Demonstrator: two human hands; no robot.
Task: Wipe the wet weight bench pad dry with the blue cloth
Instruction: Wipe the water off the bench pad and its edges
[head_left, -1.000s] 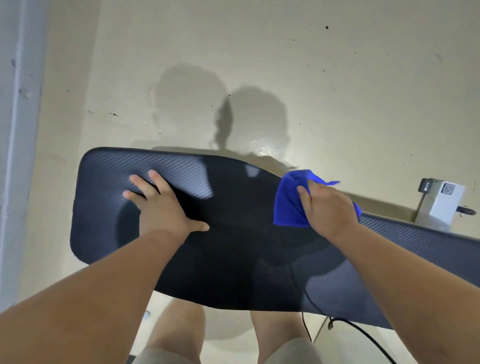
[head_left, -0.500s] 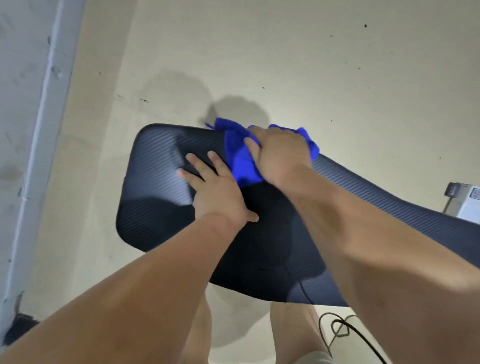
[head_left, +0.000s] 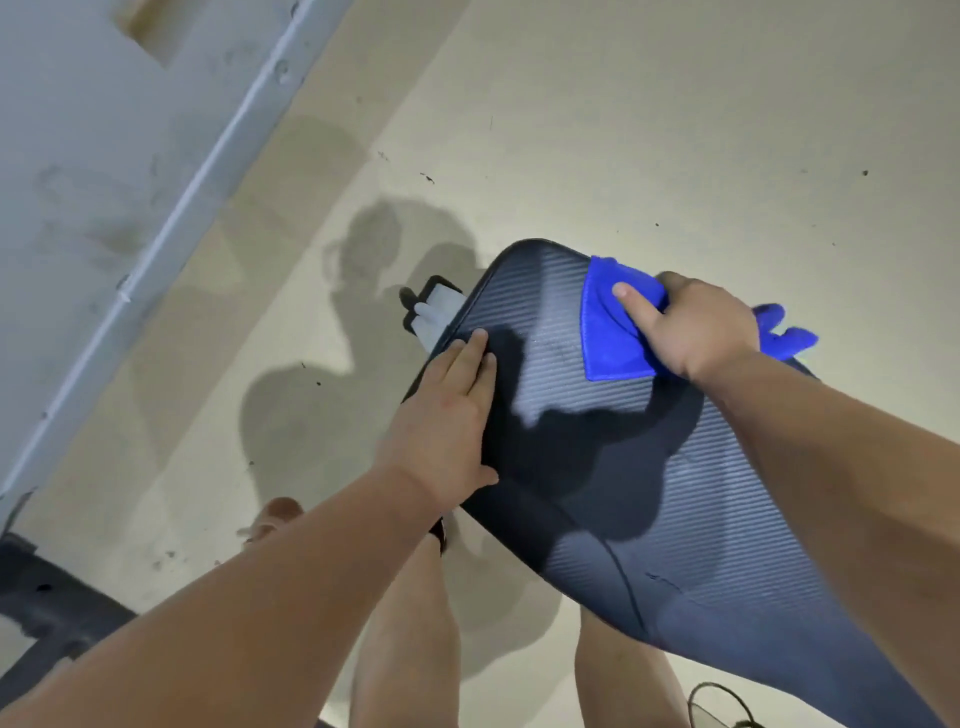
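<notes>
The dark ribbed weight bench pad (head_left: 613, 426) runs from the upper middle down to the lower right. The blue cloth (head_left: 610, 332) lies bunched on the pad's far end, and my right hand (head_left: 691, 327) presses down on it with the forefinger stretched out; part of the cloth sticks out past the hand on the right. My left hand (head_left: 447, 415) rests flat on the pad's left edge with its fingers together, holding nothing. I cannot make out wet patches on the pad.
A white and black bench support (head_left: 434, 309) pokes out under the pad's far end. The floor (head_left: 623, 130) is pale and bare, with a grey wall and rail (head_left: 171, 208) at left. A dark frame (head_left: 47, 597) and a black cable (head_left: 722, 701) lie below; my legs stand under the pad.
The view has swung, so the pad now slants to the lower right. My right hand has carried the cloth out to the pad's far end. My left hand has shifted to the pad's left edge.
</notes>
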